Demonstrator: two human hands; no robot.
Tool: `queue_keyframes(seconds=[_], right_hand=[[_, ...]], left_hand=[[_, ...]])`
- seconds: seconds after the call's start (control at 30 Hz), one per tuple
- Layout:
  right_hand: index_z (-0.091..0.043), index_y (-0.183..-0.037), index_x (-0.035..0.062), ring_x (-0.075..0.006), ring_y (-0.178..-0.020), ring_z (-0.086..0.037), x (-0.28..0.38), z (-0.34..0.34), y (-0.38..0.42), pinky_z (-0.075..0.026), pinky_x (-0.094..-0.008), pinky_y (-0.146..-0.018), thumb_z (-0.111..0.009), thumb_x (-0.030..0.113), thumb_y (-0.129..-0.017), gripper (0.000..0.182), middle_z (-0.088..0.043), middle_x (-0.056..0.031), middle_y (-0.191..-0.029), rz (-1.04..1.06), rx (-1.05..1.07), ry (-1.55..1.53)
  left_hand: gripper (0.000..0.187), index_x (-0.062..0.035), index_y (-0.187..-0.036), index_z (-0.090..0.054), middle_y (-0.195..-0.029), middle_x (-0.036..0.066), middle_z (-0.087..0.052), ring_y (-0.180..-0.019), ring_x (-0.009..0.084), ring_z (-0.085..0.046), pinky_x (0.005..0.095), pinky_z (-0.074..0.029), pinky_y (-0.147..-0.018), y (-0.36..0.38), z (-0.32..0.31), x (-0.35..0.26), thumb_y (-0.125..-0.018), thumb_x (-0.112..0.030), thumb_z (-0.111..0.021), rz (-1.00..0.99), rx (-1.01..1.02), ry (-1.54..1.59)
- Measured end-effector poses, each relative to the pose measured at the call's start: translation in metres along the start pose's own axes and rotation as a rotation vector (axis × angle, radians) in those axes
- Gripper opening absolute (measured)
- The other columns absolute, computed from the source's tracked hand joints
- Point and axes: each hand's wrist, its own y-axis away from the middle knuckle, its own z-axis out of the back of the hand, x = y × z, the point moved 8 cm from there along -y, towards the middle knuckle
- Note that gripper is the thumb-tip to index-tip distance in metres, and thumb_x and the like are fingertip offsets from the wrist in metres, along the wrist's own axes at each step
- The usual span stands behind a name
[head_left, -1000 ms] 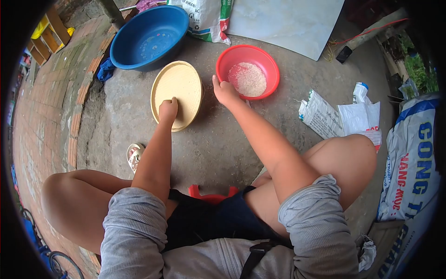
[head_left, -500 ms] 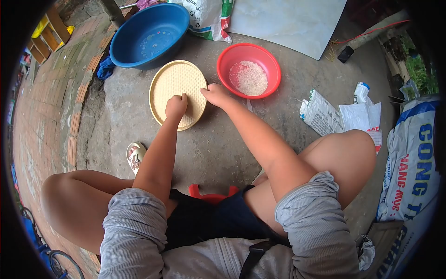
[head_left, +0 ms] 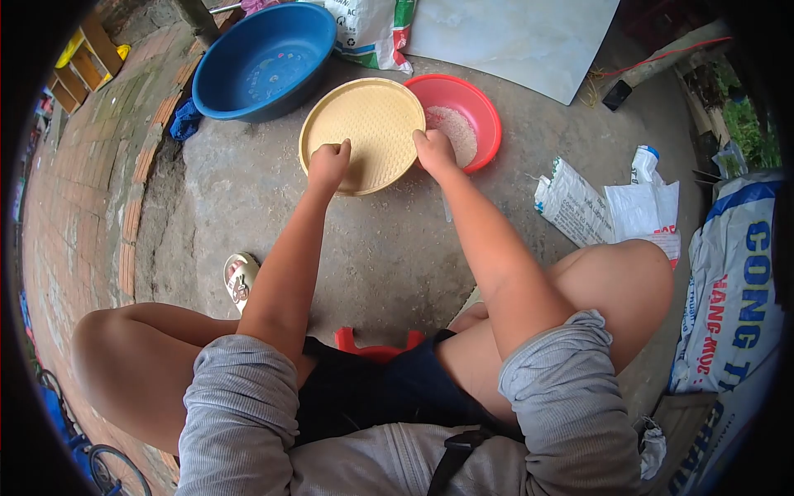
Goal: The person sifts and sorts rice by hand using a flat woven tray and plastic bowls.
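A round, shallow, cream-coloured tray [head_left: 364, 124] with a woven-looking surface is held off the floor. My left hand [head_left: 329, 165] grips its near left rim, and my right hand [head_left: 435, 152] grips its right rim. Both hands are closed on it. Behind the tray's right edge stands a red basin [head_left: 488, 116], partly covered by the tray from this view. White grains [head_left: 456, 132] that look like rice lie in the basin. No pile of grain shows on the tray.
A large blue basin [head_left: 265, 62] stands at the back left, beside a printed sack [head_left: 368, 33]. A pale board [head_left: 513, 41] lies behind the red basin. Empty-looking bags [head_left: 575, 202] are on the floor at right, near a big sack [head_left: 728, 289]. A sandalled foot [head_left: 240, 279] is at left.
Both hands have moved the tray right and a little away from me. It now overlaps the left part of the red basin in view and hides some of the grains.
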Motion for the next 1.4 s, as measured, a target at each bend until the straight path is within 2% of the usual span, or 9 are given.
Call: queue_keyframes(seconds=[0.3,0.6,0.73,0.8,0.9,0.97,1.07,1.27,1.4], right_hand=[[-0.067,-0.087,-0.0012,-0.0360,-0.084,-0.063,-0.014,0.035,0.009,-0.048,-0.0443,-0.077,-0.047,0.040,-0.083,0.046,-0.065,-0.0230,-0.086,-0.147,-0.021,0.361],[-0.069,-0.082,0.0053,-0.0324,-0.075,-0.066,0.011,0.038,0.009,-0.053,-0.0412,-0.067,-0.054,0.038,-0.083,0.036,-0.067,-0.0152,-0.078,0.031,-0.106,0.624],[-0.067,-0.074,0.0039,-0.0340,-0.069,-0.064,0.027,0.031,0.004,-0.051,-0.0428,-0.062,-0.054,0.036,-0.084,0.036,-0.065,-0.0172,-0.074,0.170,-0.210,0.336],[-0.066,-0.072,0.0033,-0.0350,-0.068,-0.064,0.030,0.013,-0.008,-0.050,-0.0431,-0.061,-0.055,0.035,-0.084,0.036,-0.065,-0.0183,-0.074,0.200,-0.215,0.180],[-0.062,-0.072,-0.0004,-0.0369,-0.063,-0.062,0.023,-0.024,-0.022,-0.048,-0.0457,-0.056,-0.051,0.027,-0.085,0.032,-0.063,-0.0207,-0.070,0.044,-0.237,-0.116],[-0.057,-0.083,-0.0052,-0.0349,-0.058,-0.060,0.004,-0.094,-0.008,-0.048,-0.0442,-0.053,-0.042,0.017,-0.086,0.026,-0.060,-0.0219,-0.070,-0.578,0.189,-0.947],[-0.048,-0.101,-0.0060,-0.0227,-0.063,-0.058,0.058,-0.097,0.031,-0.052,-0.0330,-0.060,-0.032,0.025,-0.095,0.036,-0.057,-0.0126,-0.077,-0.660,0.257,-1.222],[-0.047,-0.103,-0.0045,-0.0258,-0.067,-0.059,0.066,-0.109,0.024,-0.055,-0.0392,-0.062,-0.023,0.017,-0.092,0.034,-0.057,-0.0191,-0.081,-0.774,0.329,-1.389],[-0.049,-0.104,0.0000,-0.0244,-0.074,-0.061,0.077,-0.114,0.040,-0.055,-0.0388,-0.066,-0.022,0.021,-0.093,0.036,-0.059,-0.0169,-0.087,-0.749,0.345,-1.408]], left_hand=[[0.050,0.0030,-0.072,-0.063,-0.068,0.024,-0.060,-0.068,0.0380,-0.062,0.0446,-0.047,-0.067,-0.004,-0.013,-0.002,-0.087,-0.042,-0.049,0.016,0.028,0.020],[0.049,0.0042,-0.069,-0.062,-0.070,0.025,-0.061,-0.067,0.0378,-0.062,0.0439,-0.047,-0.067,-0.005,-0.023,-0.001,-0.085,-0.041,-0.052,-0.010,0.067,0.000],[0.049,0.0056,-0.069,-0.061,-0.067,0.022,-0.061,-0.062,0.0328,-0.061,0.0419,-0.047,-0.065,-0.009,-0.027,0.002,-0.086,-0.040,-0.053,0.019,0.094,0.086],[0.043,-0.0048,-0.061,-0.053,-0.051,0.002,-0.047,-0.040,0.0124,-0.041,0.0303,-0.033,-0.040,-0.009,-0.028,0.006,-0.090,-0.036,-0.053,0.120,0.071,0.341],[0.038,-0.0118,-0.060,-0.047,-0.048,-0.003,-0.038,-0.036,0.0080,-0.030,0.0254,-0.023,-0.035,-0.003,-0.027,-0.011,-0.091,-0.033,-0.053,0.247,0.179,0.735],[0.037,-0.0124,-0.060,-0.046,-0.048,-0.003,-0.037,-0.036,0.0077,-0.029,0.0253,-0.021,-0.035,-0.004,-0.022,-0.025,-0.091,-0.032,-0.053,0.240,0.208,0.834],[0.035,-0.0121,-0.061,-0.047,-0.047,-0.003,-0.037,-0.036,0.0077,-0.029,0.0251,-0.021,-0.034,-0.007,-0.017,-0.048,-0.091,-0.030,-0.053,0.183,0.192,0.926],[0.035,-0.0116,-0.061,-0.048,-0.047,-0.003,-0.039,-0.036,0.0071,-0.030,0.0243,-0.022,-0.035,-0.012,0.009,-0.071,-0.091,-0.029,-0.053,0.063,0.030,0.940],[0.035,-0.0121,-0.062,-0.047,-0.048,-0.003,-0.040,-0.037,0.0065,-0.030,0.0238,-0.023,-0.035,-0.005,0.010,-0.084,-0.092,-0.029,-0.053,0.103,0.099,1.006]])
